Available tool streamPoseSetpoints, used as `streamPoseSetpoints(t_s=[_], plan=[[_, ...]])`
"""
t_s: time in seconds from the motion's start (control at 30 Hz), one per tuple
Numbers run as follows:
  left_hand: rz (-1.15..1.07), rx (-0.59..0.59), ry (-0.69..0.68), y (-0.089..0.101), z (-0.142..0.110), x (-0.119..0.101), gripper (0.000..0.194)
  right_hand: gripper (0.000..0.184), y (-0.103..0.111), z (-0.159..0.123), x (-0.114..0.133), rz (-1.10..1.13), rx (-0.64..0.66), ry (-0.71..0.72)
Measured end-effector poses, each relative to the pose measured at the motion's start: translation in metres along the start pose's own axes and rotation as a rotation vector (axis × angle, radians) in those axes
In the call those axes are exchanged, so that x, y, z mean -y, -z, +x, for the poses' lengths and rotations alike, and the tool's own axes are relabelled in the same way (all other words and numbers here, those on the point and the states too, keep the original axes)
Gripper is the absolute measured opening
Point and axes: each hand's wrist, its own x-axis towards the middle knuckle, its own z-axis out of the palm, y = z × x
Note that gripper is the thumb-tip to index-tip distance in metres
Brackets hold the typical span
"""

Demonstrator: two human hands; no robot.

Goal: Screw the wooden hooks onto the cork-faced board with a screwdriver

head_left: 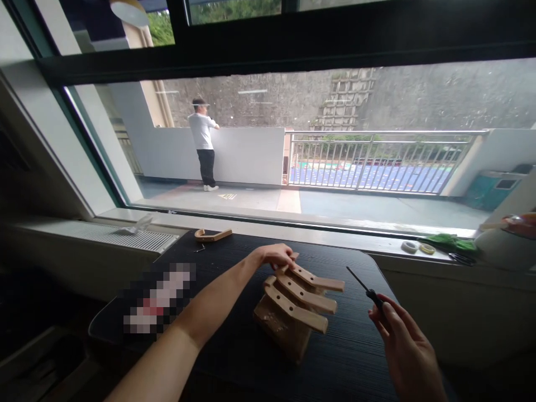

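A wooden assembly point(295, 310) of three slotted slats fixed to a tilted block sits in the middle of the dark table point(234, 357). My left hand point(274, 255) reaches across and grips the far end of the top slat with curled fingers. My right hand point(404, 349), at the lower right, pinches a small black screwdriver point(363, 286) whose tip points up and left, clear of the wood. A separate wooden piece point(212, 235) lies at the table's far edge.
A small screw point(200, 249) lies near the loose wooden piece. Two tape rolls point(417, 247) and green material point(452, 243) rest on the windowsill. Beyond the glass a person point(204, 145) stands on a balcony. A blurred-out patch point(159, 301) covers the table's left.
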Motion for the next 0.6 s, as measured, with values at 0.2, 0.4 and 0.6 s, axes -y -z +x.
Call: streamPoseSetpoints(t_s=[0.2,0.4,0.6], plan=[[-0.07,-0.061,0.126,0.028,-0.102,0.068,0.054,0.04,-0.007,-0.006,-0.01,-0.027,0.041,-0.061],[-0.065,-0.281,-0.061,0.015,-0.081,0.078,0.047,0.043,-0.072,-0.026,-0.037,-0.09,0.324,-0.1],[-0.161,-0.232,-0.204,-0.035,-0.045,0.077,0.049,0.044,-0.104,-0.034,-0.046,-0.085,0.203,-0.078]])
